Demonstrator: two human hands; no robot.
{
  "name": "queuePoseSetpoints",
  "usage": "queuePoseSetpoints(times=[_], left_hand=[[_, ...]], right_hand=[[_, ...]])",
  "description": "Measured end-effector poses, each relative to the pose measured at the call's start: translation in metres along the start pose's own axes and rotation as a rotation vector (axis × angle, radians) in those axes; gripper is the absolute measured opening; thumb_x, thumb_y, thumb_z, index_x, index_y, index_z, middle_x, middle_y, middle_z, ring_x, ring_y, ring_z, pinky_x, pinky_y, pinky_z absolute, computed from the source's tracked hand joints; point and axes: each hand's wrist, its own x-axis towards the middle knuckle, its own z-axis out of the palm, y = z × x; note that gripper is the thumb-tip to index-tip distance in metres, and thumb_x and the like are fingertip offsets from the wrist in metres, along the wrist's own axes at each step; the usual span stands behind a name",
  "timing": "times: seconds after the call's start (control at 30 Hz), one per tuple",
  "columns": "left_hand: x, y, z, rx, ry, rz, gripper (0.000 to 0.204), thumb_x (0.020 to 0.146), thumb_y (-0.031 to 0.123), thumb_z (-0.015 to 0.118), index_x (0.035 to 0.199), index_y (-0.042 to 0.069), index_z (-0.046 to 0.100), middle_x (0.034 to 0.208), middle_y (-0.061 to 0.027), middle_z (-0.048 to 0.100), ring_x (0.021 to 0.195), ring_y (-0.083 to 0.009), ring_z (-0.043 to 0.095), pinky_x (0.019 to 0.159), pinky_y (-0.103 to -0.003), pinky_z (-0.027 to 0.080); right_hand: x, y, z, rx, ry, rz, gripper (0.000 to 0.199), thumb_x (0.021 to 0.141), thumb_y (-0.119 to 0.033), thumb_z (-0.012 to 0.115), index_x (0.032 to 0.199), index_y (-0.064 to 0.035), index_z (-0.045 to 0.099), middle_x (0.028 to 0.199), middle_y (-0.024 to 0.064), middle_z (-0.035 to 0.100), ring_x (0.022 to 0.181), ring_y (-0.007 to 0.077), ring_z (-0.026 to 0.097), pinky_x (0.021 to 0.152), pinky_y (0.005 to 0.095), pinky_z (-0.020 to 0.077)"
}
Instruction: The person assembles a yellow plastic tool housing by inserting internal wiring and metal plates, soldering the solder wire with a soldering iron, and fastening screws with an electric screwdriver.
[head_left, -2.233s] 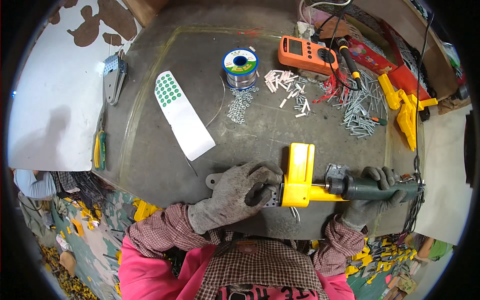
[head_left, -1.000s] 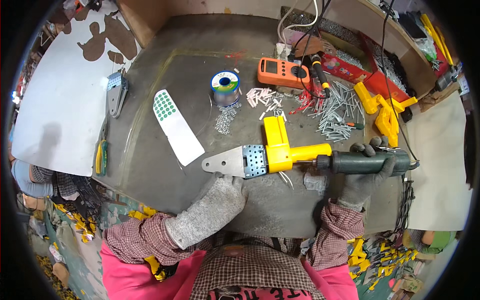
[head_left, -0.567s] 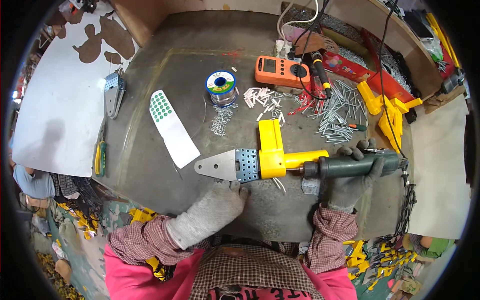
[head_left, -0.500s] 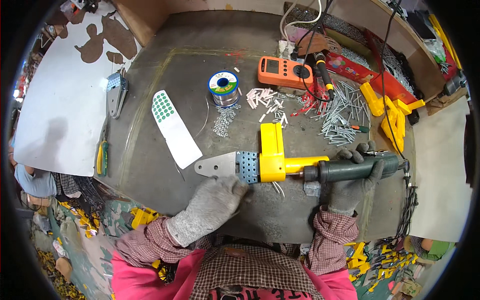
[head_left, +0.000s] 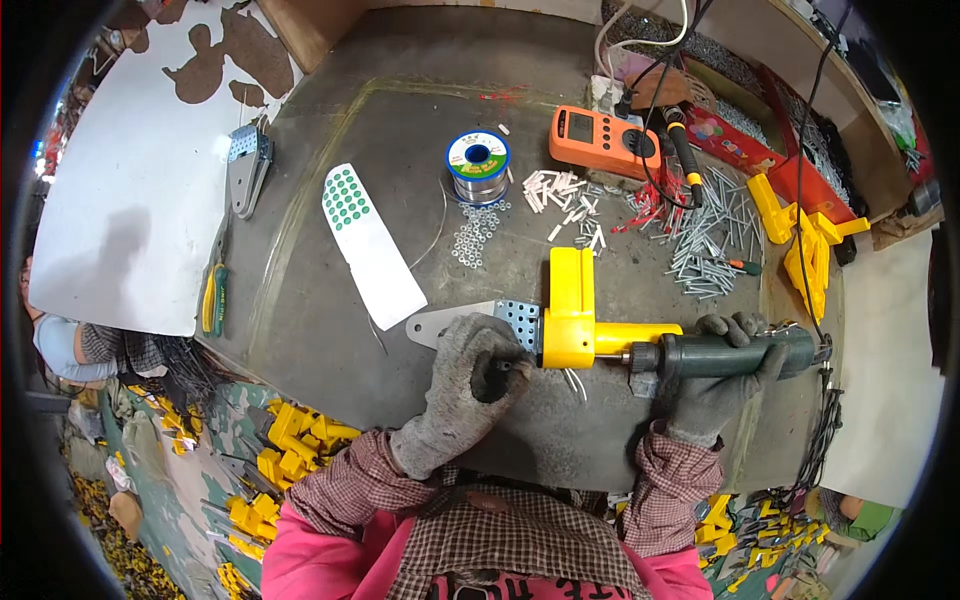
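One yellow housing (head_left: 572, 322) between (gloved) hands (head_left: 458, 392) (head_left: 702, 402).

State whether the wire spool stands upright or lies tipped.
Upright: the wire spool has its labelled end facing up, wound wire showing beneath.

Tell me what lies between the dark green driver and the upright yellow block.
A slim metal shaft lies there, with a yellow bar alongside, in the head view.
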Motion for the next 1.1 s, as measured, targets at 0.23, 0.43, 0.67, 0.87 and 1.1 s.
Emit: queuePoseSetpoints(times=[0.23, 0.43, 0.67, 0.87, 1.1], left_hand=[[0.007, 0.007, -0.007, -0.029, -0.085, -0.071, 0.024, 0.076, -0.005, 0.072, 0.097, 0.004, 0.064, 0.102, -0.0108, 0.059, 0.098, -0.0273, 0.059, 0.087, -0.037, 0.048], [0.022, 0.010, -0.019, -0.011, -0.228, -0.024, 0.022, 0.076, 0.003, 0.072, 0.097, 0.008, 0.064, 0.102, -0.0094, 0.061, 0.101, -0.0287, 0.058, 0.089, -0.040, 0.045], [0.030, 0.010, -0.023, 0.022, -0.283, -0.017, 0.018, 0.073, 0.007, 0.072, 0.090, 0.007, 0.064, 0.094, -0.0089, 0.061, 0.091, -0.0326, 0.057, 0.080, -0.044, 0.044], [0.023, 0.005, -0.014, 0.034, -0.260, -0.011, 0.019, 0.073, 0.009, 0.073, 0.089, 0.006, 0.064, 0.093, -0.0105, 0.063, 0.092, -0.0346, 0.058, 0.082, -0.045, 0.044], [0.050, 0.020, -0.035, 0.496, -0.307, 0.415, 0.041, 0.071, 0.015, 0.084, 0.102, 0.006, 0.058, 0.108, -0.0144, 0.061, 0.091, -0.0318, 0.062, 0.079, -0.041, 0.050]], right_hand=[[0.001, -0.002, -0.005, 0.022, 0.002, 0.013, 0.032, 0.089, -0.029, 0.071, 0.101, -0.0065, 0.051, 0.087, 0.0052, 0.055, 0.076, 0.0161, 0.059, 0.083, 0.0356, 0.0477], [-0.001, -0.005, 0.005, -0.040, 0.046, -0.012, 0.035, 0.092, -0.038, 0.067, 0.102, -0.0072, 0.052, 0.088, 0.0047, 0.057, 0.076, 0.0157, 0.059, 0.082, 0.0364, 0.0480], [-0.003, 0.004, -0.002, -0.070, 0.107, -0.024, 0.035, 0.092, -0.041, 0.065, 0.103, -0.0106, 0.052, 0.086, 0.0031, 0.056, 0.075, 0.0143, 0.058, 0.081, 0.0374, 0.0466], [-0.007, 0.002, 0.002, -0.087, -0.100, -0.082, 0.042, 0.090, -0.046, 0.067, 0.107, -0.0109, 0.050, 0.086, 0.0028, 0.054, 0.073, 0.0136, 0.055, 0.082, 0.0359, 0.0450], [0.013, -0.046, 0.015, -0.480, -0.035, 0.118, 0.054, 0.094, -0.055, 0.053, 0.124, -0.0101, 0.050, 0.099, 0.0024, 0.053, 0.066, 0.0110, 0.055, 0.059, 0.0219, 0.0453]])
